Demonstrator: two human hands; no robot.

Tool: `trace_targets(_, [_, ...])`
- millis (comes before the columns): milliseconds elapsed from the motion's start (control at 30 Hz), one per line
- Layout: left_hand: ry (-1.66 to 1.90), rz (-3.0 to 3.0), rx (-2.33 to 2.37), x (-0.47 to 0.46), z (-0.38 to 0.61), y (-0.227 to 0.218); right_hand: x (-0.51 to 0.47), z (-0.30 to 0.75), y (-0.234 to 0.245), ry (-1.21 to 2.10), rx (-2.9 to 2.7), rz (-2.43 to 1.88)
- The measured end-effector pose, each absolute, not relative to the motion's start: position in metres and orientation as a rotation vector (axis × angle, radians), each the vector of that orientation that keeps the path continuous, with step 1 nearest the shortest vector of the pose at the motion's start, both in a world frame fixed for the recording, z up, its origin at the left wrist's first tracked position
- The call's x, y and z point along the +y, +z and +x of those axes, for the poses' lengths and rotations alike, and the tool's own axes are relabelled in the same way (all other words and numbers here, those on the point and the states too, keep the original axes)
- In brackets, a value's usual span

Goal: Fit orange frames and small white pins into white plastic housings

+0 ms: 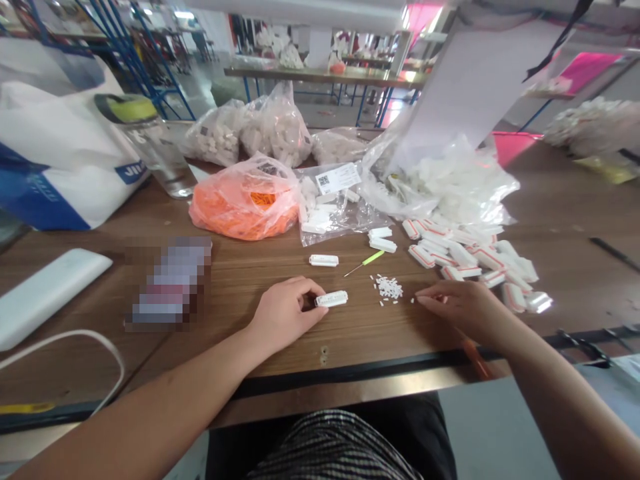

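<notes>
My left hand point(287, 308) pinches one end of a small, long white plastic casing point(332, 299) between thumb and fingers, low over the table. A second white casing point(324, 260) lies just beyond it. My right hand point(463, 305) is to the right of a loose pile of tiny white plastic pieces point(389, 287). Its thumb and fingertips are drawn together; whatever may be between them is too small to make out. One loose piece lies just left of those fingertips. A thin screwdriver-like tool with a green handle point(373, 258) rests behind the pile.
Several white casings with red edges point(470, 253) are heaped at right. Behind are a bag of orange parts point(245, 200), a labelled clear bag point(333, 207) and a bag of translucent parts point(450, 180). A bottle point(160, 153), blurred phone-like object point(173, 283) and white device point(50, 293) are left.
</notes>
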State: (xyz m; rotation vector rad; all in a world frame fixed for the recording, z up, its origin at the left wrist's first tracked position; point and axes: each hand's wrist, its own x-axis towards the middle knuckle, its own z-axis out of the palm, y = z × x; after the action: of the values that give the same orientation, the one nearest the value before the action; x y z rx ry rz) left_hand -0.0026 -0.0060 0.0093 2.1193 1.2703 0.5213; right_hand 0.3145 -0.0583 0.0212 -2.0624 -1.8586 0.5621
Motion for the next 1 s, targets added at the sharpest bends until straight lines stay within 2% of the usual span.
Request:
trace_targets(167, [0.527,2.126,1.248,-0.006,-0.004,0.009,-0.06,0.307,0.015,0.453,-2.036,-1.901])
trace_targets(300, [0.534,2.124,1.245,-0.006,-0.004,0.009,-0.056,0.3,0.017,0.368,-2.066,-2.076])
trace_targets(500, [0.537,2.11,1.251,-0.005,-0.004,0.01,-0.053,0.307,0.021,0.498,-1.878,-2.234])
trace_targets(700, [0.525,2.115,1.255,-0.005,-0.003,0.009,-0.051,0.313,0.019,0.693,-1.909,-1.84])
trace_targets(1000, [0.546,2.114,1.25,-0.005,-0.004,0.007,-0.047,0.315,0.021,0.651,-2.023,-1.937])
